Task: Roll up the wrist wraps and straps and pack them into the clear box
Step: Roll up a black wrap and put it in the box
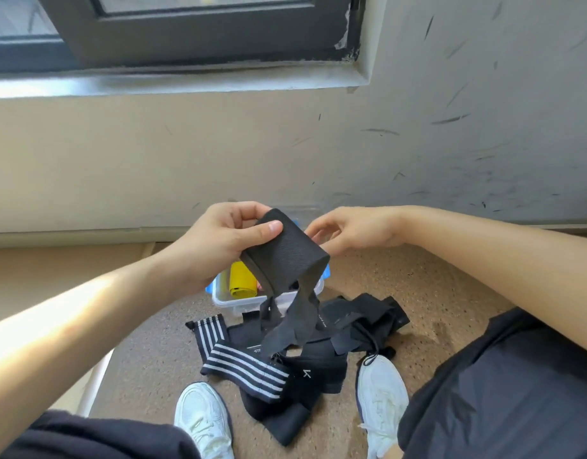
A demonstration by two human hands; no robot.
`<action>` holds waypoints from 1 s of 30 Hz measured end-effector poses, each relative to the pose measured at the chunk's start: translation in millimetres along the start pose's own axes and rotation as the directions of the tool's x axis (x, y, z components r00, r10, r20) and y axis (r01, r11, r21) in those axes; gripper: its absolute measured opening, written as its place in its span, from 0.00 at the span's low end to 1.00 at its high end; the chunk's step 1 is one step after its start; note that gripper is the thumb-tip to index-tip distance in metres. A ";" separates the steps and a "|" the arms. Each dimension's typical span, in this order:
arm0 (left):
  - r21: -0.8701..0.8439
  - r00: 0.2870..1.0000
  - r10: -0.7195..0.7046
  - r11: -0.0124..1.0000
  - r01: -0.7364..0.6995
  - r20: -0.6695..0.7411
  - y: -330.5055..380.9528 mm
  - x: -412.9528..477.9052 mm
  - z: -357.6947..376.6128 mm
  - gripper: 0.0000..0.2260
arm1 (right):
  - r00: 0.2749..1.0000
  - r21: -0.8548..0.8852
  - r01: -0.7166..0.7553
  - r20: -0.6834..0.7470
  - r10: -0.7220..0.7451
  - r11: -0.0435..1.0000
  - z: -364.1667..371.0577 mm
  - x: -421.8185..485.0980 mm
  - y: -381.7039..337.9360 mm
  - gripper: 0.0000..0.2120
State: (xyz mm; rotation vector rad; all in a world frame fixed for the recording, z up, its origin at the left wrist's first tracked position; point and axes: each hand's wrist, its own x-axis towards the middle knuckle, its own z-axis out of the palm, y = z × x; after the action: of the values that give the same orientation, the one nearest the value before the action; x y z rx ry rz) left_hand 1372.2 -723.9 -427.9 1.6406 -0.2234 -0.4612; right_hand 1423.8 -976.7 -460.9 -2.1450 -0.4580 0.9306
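Wrist wrap (pixel 285 251) pinched in left hand (pixel 216 243); a floor strap (pixel 247 339) reads "STR".

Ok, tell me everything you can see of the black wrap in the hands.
The wrap is black, coarse woven fabric, mostly wound into a thick roll and held up tilted above the clear box. The left hand grips it, thumb on top, fingers behind. The right hand curls at its far end; whether it touches is hidden. A loose, twisted tail hangs down towards the pile of other wraps.
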 end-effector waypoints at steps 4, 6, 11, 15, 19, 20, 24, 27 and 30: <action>0.001 0.999 -0.019 1.000 0.019 -0.042 -5.0 -1.9 -3.0 0.06 | 0.985 0.258 0.128 -0.148 -0.092 0.958 1.8 -13.5 -29.0 0.14; -0.010 0.996 -0.027 1.000 0.027 -0.082 -5.7 -2.5 -4.3 0.07 | 0.977 0.230 0.168 -0.168 -0.131 0.959 7.2 -19.0 -40.0 0.16; -0.098 0.977 -0.014 0.995 -0.007 -0.211 -0.5 -1.1 -0.3 0.04 | 0.899 0.105 0.257 -0.391 -0.198 0.961 23.9 -16.4 -50.7 0.15; 0.098 0.932 0.113 0.992 -0.084 -0.344 3.4 3.3 -3.6 0.08 | 0.860 0.160 0.334 -0.456 -0.230 0.929 16.2 -15.1 -49.8 0.07; 0.413 0.936 0.314 0.883 -0.225 -0.162 8.3 7.0 -21.1 0.25 | 0.878 0.207 0.369 -0.398 -0.267 0.906 3.8 -20.3 -50.6 0.07; 0.407 0.944 0.320 0.874 -0.264 -0.076 10.6 7.1 -22.6 0.27 | 0.881 0.219 0.372 -0.388 -0.270 0.902 0.8 -21.9 -52.6 0.08; 0.318 0.922 0.386 0.871 -0.375 0.031 20.4 12.3 -18.4 0.22 | 0.897 0.272 0.350 -0.372 -0.238 0.896 -11.2 -27.1 -65.1 0.11; 0.300 0.902 0.429 0.866 -0.399 -0.041 30.3 18.6 -14.6 0.15 | 0.917 0.304 0.310 -0.347 -0.198 0.901 -16.0 -29.2 -68.4 0.13; 0.288 0.892 0.436 0.875 -0.390 -0.118 36.0 25.5 -13.0 0.11 | 0.907 0.354 0.326 -0.377 -0.186 0.877 -17.3 -34.7 -69.3 0.15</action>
State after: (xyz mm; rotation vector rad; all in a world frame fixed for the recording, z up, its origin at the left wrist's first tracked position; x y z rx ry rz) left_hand 1405.1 -727.2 -395.9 1.8136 -0.5062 0.0499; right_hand 1411.2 -959.0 -384.6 -1.7507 -0.3338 0.4463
